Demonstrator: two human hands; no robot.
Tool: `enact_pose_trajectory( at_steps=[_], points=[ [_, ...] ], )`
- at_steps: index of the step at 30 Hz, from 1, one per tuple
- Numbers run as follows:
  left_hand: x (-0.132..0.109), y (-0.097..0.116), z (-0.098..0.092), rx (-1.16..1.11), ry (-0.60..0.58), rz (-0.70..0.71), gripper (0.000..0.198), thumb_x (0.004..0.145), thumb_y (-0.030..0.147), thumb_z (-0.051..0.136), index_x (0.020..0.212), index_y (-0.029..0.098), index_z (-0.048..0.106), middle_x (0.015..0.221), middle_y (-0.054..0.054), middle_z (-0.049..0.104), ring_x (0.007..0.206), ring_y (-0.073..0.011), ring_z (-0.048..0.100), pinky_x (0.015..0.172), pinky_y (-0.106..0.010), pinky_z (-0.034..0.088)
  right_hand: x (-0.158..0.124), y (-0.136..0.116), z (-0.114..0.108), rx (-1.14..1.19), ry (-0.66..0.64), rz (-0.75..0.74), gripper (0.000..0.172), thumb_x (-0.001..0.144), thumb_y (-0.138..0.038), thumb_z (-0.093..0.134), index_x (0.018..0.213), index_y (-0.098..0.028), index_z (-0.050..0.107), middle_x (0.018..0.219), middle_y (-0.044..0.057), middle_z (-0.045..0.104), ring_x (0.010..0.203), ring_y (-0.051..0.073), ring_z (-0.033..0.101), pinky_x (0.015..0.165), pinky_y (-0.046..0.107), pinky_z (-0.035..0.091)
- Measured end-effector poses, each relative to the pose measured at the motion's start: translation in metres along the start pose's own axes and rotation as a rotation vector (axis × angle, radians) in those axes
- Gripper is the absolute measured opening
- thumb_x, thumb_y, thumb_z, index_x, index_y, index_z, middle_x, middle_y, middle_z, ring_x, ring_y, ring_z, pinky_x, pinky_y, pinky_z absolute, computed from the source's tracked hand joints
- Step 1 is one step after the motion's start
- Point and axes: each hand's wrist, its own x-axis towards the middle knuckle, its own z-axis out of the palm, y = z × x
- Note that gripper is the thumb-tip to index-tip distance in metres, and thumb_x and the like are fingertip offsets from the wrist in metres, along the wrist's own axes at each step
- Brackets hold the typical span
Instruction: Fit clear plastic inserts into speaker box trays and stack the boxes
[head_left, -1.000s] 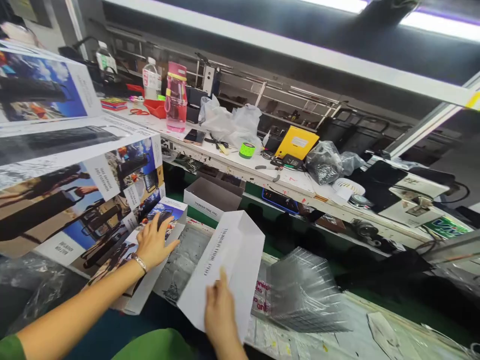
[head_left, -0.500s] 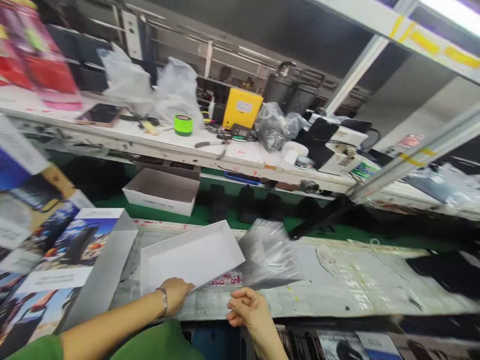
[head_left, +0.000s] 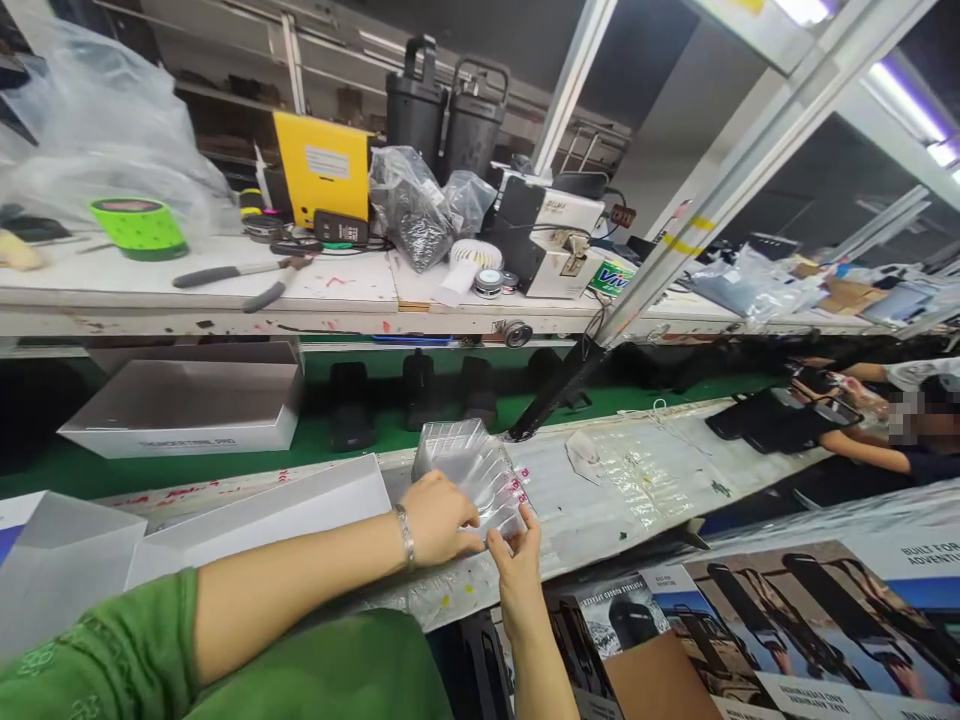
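A stack of clear plastic trays [head_left: 469, 470] stands on the near work surface, just in front of me. My left hand [head_left: 439, 518] rests on its near left side, fingers curled against the plastic. On the stack's near right corner my right hand [head_left: 516, 562] pinches the edge with thumb and fingers. An open white box [head_left: 262, 518] lies on the surface to the left of my left forearm.
Another white box [head_left: 191, 405] sits on the green belt [head_left: 465, 420] behind. The back shelf [head_left: 360, 285] holds a green tape roll [head_left: 139, 225], pliers [head_left: 240, 275], a yellow case [head_left: 322, 170] and plastic bags. Printed cartons [head_left: 787, 630] lie lower right. Another person works at the far right [head_left: 892, 425].
My view has swung right. My left hand left the white box and moved onto the clear tray stack; my right hand rose from a loose fist to pinch the stack's corner.
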Motion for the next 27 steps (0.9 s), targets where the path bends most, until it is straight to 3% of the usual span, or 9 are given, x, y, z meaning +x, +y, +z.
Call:
enact_pose_trajectory(
  at_steps=[5,10,13,16,18,20,22,24,27],
  points=[
    [0.02,0.0,0.003,0.115,-0.153,-0.037,0.025,0.084,0.031,0.054,0.074,0.019,0.074,0.068,-0.009,0.069,0.069,-0.0252,0.064,0.07,-0.037,0.045,-0.003,-0.007,-0.006,0.113,-0.099,0.072,0.091,0.062,-0.053,0.075,0.137,-0.026,0.029,0.131,0.011,0.054,0.121,0.026,0.048,0.106,0.045,0.032],
    [0.018,0.015,0.013,0.35,-0.076,0.167,0.002,0.064,0.012,0.065,0.065,0.013,0.067,0.061,-0.012,0.066,0.062,-0.0271,0.063,0.074,-0.043,0.046,-0.003,-0.016,-0.006,0.169,-0.146,0.142,0.081,0.062,-0.035,0.071,0.133,-0.026,0.032,0.119,0.006,0.06,0.112,0.024,0.052,0.104,0.043,0.032],
    [0.006,0.021,-0.012,0.322,0.006,0.177,0.007,0.072,0.013,0.059,0.068,0.014,0.064,0.065,-0.01,0.067,0.063,-0.0237,0.062,0.076,-0.041,0.046,-0.004,-0.024,0.0,0.169,-0.144,0.147,0.079,0.062,-0.03,0.064,0.134,-0.024,0.031,0.12,0.007,0.06,0.111,0.026,0.052,0.104,0.047,0.033],
    [-0.029,0.018,-0.07,-0.042,0.154,0.189,0.02,0.085,0.017,0.047,0.071,0.017,0.061,0.068,-0.005,0.067,0.068,-0.0177,0.059,0.076,-0.033,0.046,-0.014,-0.052,-0.003,-0.045,-0.066,0.048,0.089,0.063,-0.036,0.067,0.142,-0.023,0.025,0.134,0.011,0.049,0.123,0.031,0.045,0.107,0.053,0.029],
    [-0.062,0.01,-0.108,-0.425,0.111,0.198,0.022,0.088,0.023,0.047,0.071,0.016,0.058,0.068,-0.003,0.065,0.064,-0.0138,0.057,0.065,-0.025,0.045,-0.025,-0.084,-0.011,-0.294,-0.022,-0.151,0.1,0.063,-0.041,0.073,0.147,-0.027,0.019,0.15,0.011,0.031,0.136,0.033,0.031,0.112,0.054,0.023],
    [-0.096,-0.003,-0.126,-0.79,0.037,0.205,0.023,0.088,0.031,0.053,0.073,0.015,0.06,0.064,-0.003,0.062,0.058,-0.0118,0.054,0.057,-0.022,0.043,-0.033,-0.117,-0.016,-0.467,-0.152,-0.332,0.101,0.063,-0.043,0.076,0.147,-0.033,0.02,0.155,0.005,0.025,0.14,0.033,0.025,0.114,0.053,0.02],
    [-0.123,-0.021,-0.122,-1.054,0.064,0.191,0.026,0.085,0.037,0.061,0.074,0.013,0.062,0.058,-0.003,0.059,0.054,-0.011,0.051,0.056,-0.024,0.042,-0.035,-0.14,-0.006,-0.52,-0.459,-0.413,0.082,0.066,-0.042,0.076,0.139,-0.033,0.04,0.144,0.005,0.045,0.133,0.033,0.038,0.111,0.051,0.029],
    [-0.144,-0.043,-0.098,-1.301,0.26,0.193,0.033,0.081,0.043,0.066,0.068,0.013,0.06,0.052,-0.001,0.056,0.051,-0.0101,0.048,0.063,-0.026,0.044,-0.035,-0.141,0.025,-0.44,-0.741,-0.364,0.057,0.073,-0.043,0.071,0.126,-0.028,0.057,0.114,0.008,0.065,0.109,0.03,0.058,0.099,0.044,0.044],
    [-0.171,-0.076,-0.049,-1.641,0.609,0.158,0.045,0.073,0.058,0.067,0.083,0.016,0.056,0.069,-0.002,0.063,0.063,-0.012,0.055,0.072,-0.03,0.045,-0.045,-0.099,0.097,-0.176,-0.755,-0.126,0.051,0.083,-0.05,0.059,0.125,-0.021,0.055,0.076,0.001,0.063,0.071,0.019,0.061,0.075,0.034,0.053]
  ],
)
